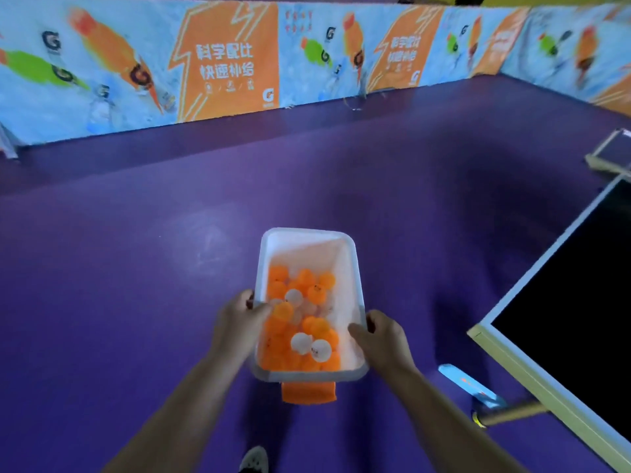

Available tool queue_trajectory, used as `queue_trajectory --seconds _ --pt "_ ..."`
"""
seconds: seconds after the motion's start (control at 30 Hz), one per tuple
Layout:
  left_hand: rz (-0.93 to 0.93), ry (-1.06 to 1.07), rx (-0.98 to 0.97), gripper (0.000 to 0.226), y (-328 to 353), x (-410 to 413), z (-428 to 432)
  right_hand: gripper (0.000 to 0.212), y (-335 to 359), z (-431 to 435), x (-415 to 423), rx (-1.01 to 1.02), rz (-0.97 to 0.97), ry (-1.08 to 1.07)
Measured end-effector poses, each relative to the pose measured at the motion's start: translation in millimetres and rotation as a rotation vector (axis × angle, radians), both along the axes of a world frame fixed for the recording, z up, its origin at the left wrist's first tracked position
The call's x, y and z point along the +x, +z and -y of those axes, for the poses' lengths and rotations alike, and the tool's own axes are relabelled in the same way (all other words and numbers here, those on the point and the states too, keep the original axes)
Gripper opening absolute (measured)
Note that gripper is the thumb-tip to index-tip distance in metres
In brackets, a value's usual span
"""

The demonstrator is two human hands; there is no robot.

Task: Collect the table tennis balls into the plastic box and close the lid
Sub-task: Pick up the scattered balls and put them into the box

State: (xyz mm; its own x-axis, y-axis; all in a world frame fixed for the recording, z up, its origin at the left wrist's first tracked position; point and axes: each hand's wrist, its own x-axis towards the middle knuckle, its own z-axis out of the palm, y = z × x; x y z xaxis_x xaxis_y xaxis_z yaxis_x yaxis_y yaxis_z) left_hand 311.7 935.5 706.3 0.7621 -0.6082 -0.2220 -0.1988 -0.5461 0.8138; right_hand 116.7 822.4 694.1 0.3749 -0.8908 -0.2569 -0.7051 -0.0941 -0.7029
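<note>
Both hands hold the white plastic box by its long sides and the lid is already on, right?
Not the lid: the head view shows the plastic box open, with orange and white table tennis balls exposed inside. The left hand and right hand do hold its long sides.

The plastic box [345, 268] was a white, translucent, rectangular tub with rounded corners, open at the top, its long sides running away from the person. It was carried between two hands: the left hand [239, 319] gripped the left rim with the thumb hooked inside, and the right hand [382, 336] gripped the right rim, both toward the near end. An orange latch [309, 392] hung below the near short end. The table tennis balls [283, 349] lay heaped inside, mostly orange with a few white ones [301, 342], crowded toward the near end, leaving the far wall bare.
</note>
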Motion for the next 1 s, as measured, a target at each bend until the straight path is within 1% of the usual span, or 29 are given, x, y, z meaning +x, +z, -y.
queue_trajectory --seconds 0.1,0.17,0.33,0.43,0.6,0.8,0.93,1.0 --pt "-0.003 -0.072 0.006 0.027 7 45 58 0.032 5 32 34 -0.007 0.011 -0.103" --pt "-0.016 -0.136 0.003 0.031 8 60 95 0.033 6 53 45 -0.008 0.008 -0.177" --pt "-0.074 -0.332 -0.004 0.038 -1 64 191 0.034 3 115 41 -0.007 -0.001 -0.394" --pt "-0.069 -0.418 0.001 0.044 -12 61 253 0.034 -5 168 35 -0.013 -0.01 -0.461" --pt "-0.048 -0.474 0.002 0.045 -25 55 376 0.033 -21 275 32 -0.006 0.055 -0.545" --pt "-0.063 -0.489 0.036 0.02 -20 53 512 0.032 -17 406 27 0.037 0.059 -0.573" --pt "-0.067 -0.498 0.034 0.037 -16 47 585 0.032 -17 469 24 0.052 0.047 -0.61" --pt "-0.085 -0.54 0.037 0.038 -17 43 621 0.032 -20 494 21 0.064 0.065 -0.666"
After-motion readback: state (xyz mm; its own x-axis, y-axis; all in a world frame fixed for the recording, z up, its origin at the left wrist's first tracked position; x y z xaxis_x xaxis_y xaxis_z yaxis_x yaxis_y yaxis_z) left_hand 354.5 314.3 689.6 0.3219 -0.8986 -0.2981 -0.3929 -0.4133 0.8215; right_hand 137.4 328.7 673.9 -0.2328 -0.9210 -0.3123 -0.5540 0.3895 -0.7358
